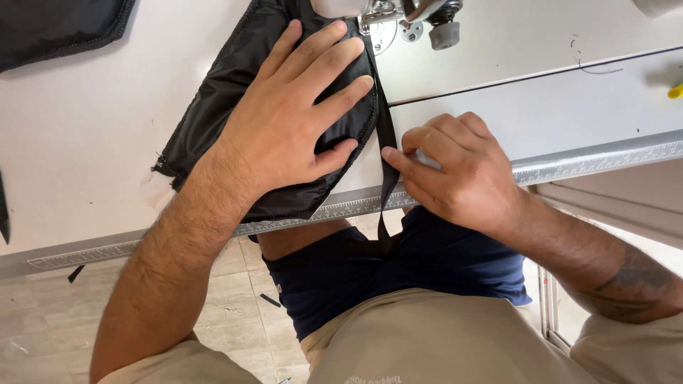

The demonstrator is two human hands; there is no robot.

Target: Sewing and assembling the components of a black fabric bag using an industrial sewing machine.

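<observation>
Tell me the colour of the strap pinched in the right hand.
Black; the strap in the right hand shows best in the head view.

Sewing machine [398, 18] cut off at top edge; black fabric piece [235, 78] partly under left hand [288, 121].

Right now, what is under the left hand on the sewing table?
The left hand lies flat on a black padded fabric piece, which lies on the white table. The fabric under the palm is covered, so any seam there cannot be seen.

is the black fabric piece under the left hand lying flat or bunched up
Flat. The left hand presses with spread fingers on the black fabric piece, which lies smooth on the white table, its stitched edge unfolded.
</observation>
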